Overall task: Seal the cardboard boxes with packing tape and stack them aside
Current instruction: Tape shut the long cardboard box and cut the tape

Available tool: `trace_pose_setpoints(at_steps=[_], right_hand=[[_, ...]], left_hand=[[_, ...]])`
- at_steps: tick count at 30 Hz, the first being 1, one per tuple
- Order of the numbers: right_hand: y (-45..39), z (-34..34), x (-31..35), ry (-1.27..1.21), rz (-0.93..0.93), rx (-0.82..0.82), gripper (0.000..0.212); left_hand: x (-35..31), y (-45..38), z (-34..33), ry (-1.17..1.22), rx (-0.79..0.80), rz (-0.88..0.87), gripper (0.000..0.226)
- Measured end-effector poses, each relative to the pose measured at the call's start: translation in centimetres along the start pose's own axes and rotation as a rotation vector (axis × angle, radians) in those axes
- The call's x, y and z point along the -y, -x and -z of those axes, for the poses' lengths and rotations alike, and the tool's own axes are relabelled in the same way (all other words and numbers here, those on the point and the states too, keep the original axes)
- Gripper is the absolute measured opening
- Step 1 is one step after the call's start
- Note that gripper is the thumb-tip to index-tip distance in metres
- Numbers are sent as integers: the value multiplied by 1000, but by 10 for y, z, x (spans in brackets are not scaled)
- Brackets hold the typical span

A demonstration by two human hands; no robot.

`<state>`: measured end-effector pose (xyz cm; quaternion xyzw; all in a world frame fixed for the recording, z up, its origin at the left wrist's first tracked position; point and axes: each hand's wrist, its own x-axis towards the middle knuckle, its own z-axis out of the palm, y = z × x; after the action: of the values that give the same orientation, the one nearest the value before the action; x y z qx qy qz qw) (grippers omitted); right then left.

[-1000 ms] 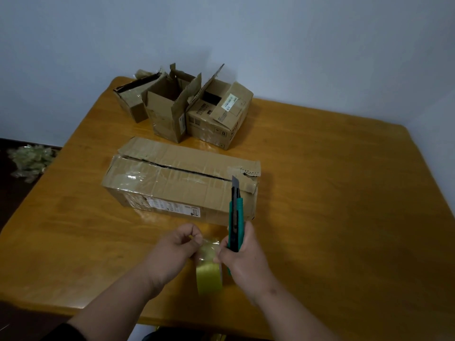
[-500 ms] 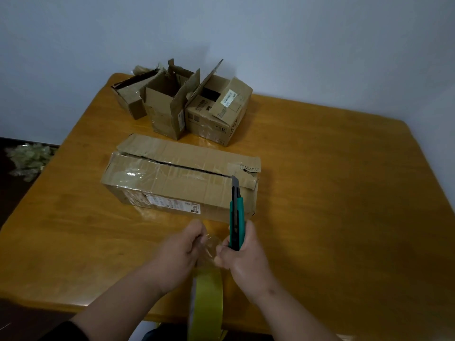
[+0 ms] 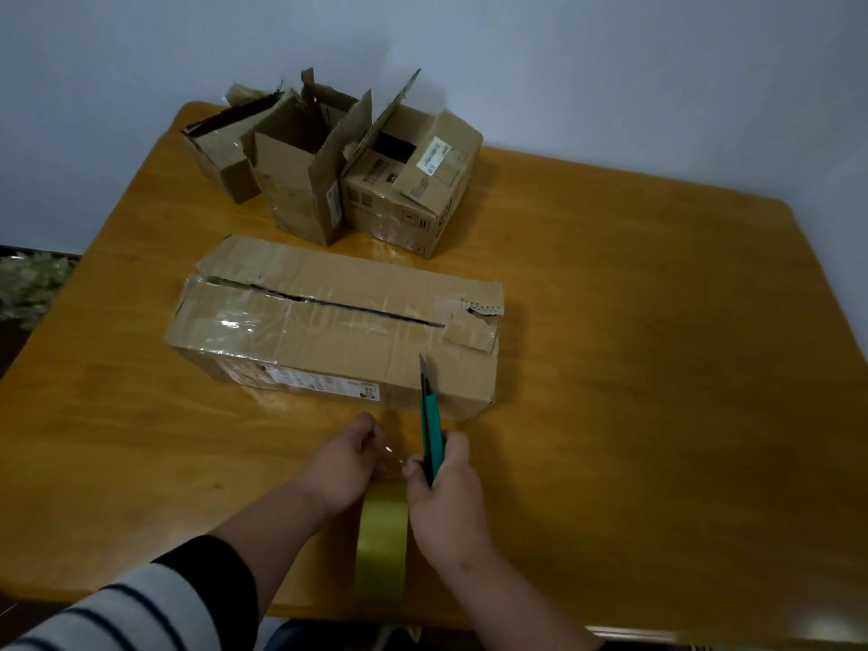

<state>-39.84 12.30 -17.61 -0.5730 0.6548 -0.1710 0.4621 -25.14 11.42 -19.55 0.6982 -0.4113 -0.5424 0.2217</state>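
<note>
The left hand pinches the clear tape end, the right hand grips a green knife blade-up, the tape roll hangs between and below them, and the long box lies just beyond both hands.

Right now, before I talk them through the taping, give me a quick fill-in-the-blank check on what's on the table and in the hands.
1. The right hand grips a green ____ with its blade pointing up.
2. The tape roll hangs just below the ____ hands.
3. The long box lies nearest the hands, its top seam ____ sealed.
4. Behind it, by the wall, stand ____ smaller open boxes.

Missing words: utility knife; two; not yet; three
</note>
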Motion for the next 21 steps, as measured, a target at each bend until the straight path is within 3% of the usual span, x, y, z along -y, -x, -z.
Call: trace_pose_setpoints(at_steps=[8,17,21], right_hand=[[-16,3,-3,1,9,44,24],[-18,15,-3,61,27,89,19],[-12,24,-6,98,125,92,19]], left_hand=[[2,-28,-6,-282,-84,72,20],[-4,-51,-1,-703,-18,167,26],[-4,-50,8,-733,-9,189,47]])
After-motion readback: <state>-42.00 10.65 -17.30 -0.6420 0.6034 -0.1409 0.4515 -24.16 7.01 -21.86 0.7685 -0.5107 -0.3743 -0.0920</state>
